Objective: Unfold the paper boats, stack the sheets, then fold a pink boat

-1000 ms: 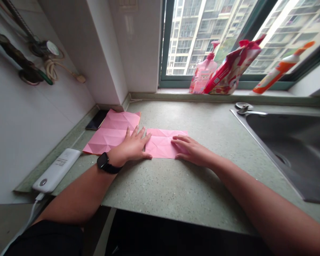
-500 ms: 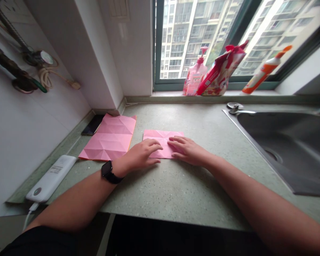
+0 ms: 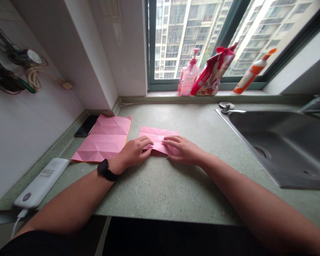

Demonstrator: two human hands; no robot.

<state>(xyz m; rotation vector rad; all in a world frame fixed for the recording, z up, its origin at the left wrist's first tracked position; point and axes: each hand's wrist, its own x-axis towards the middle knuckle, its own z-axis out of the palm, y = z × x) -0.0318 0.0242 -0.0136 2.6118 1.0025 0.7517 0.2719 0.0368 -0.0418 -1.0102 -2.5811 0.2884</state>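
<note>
A sheet of creased pink paper (image 3: pixel 158 132) lies on the counter between my hands, its near edge raised a little with a shadow beneath. At its near left corner my left hand (image 3: pixel 136 150), wearing a black watch (image 3: pixel 103 167), has curled fingers and thumb closed on the edge. My right hand (image 3: pixel 185 151) grips the right part, with long fingers over the top and the thumb at the near edge. Both thumb tips are partly hidden by the paper. A larger stack of creased pink paper (image 3: pixel 104 137), with orange showing at its border, rests to the left.
Behind that stack lies a black phone (image 3: pixel 84 126). A white power bank (image 3: pixel 42 183) with a cable sits at left. The metal sink (image 3: pixel 288 142) is on the right. A pink pump bottle (image 3: pixel 188 78), red bag (image 3: pixel 213 73) and orange-white bottle (image 3: pixel 250 76) stand on the sill.
The near edge of the small paper has come up off the counter. My left fingers have curled in at its near left corner, and the right thumb has moved to the near edge.
</note>
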